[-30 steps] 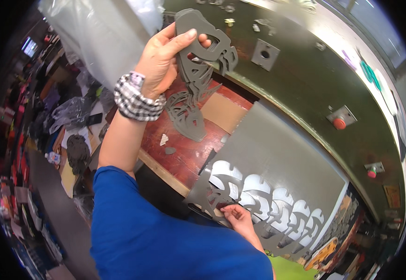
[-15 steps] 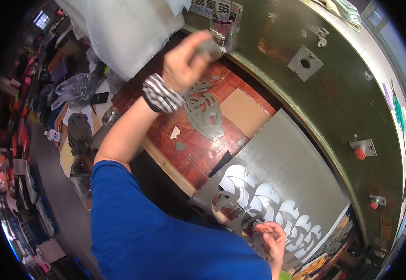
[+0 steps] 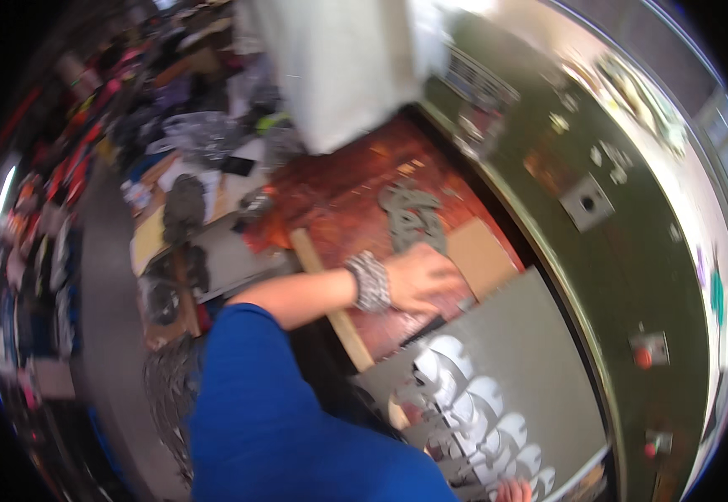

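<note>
Panel of dark green machinery (image 3: 623,276) bounds the right side. Red work surface (image 3: 330,209) occupies the centre; grey sheet (image 3: 540,326) lies at its near right, bearing pale curved shapes (image 3: 485,397). Brown rectangular board (image 3: 481,259) lies on the red surface, just right of the left hand (image 3: 418,280). Grey cut-out pieces (image 3: 414,213) lie flat on the red surface, just beyond that hand, long axis running far to near; the left hand is the nearer one. Its fingers extend palm down; blur prevents telling whether anything is gripped. Right hand (image 3: 513,491) shows only fingertips beside the pale shapes; its grip cannot be told. Clear cup (image 3: 479,130) stands at the far right; its contents are too blurred to identify.
</note>
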Action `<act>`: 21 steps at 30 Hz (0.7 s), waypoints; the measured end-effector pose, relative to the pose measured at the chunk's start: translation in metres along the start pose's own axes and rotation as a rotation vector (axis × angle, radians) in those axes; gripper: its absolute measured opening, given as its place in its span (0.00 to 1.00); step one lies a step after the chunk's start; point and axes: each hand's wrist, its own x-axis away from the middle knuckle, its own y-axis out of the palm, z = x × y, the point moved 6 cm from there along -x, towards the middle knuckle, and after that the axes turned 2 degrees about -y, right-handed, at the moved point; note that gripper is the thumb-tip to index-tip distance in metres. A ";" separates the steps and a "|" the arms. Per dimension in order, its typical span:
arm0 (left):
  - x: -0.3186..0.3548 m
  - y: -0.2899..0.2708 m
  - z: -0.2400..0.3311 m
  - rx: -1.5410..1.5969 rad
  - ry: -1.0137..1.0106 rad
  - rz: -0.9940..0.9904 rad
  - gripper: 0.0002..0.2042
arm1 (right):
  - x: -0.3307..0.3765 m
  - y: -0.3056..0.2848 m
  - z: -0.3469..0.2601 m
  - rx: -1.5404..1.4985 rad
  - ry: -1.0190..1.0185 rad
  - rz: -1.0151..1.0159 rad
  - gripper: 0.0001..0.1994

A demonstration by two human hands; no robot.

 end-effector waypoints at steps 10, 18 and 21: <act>-0.068 0.112 0.093 0.034 -0.410 -0.042 0.32 | -0.031 0.042 0.022 0.018 -0.143 -0.311 0.16; -0.026 0.118 0.136 -0.088 -0.498 -0.051 0.33 | -0.043 0.029 0.030 -0.018 -0.163 -0.396 0.18; -0.026 0.113 0.139 -0.076 -0.505 -0.028 0.33 | -0.046 0.022 0.033 -0.028 -0.170 -0.413 0.18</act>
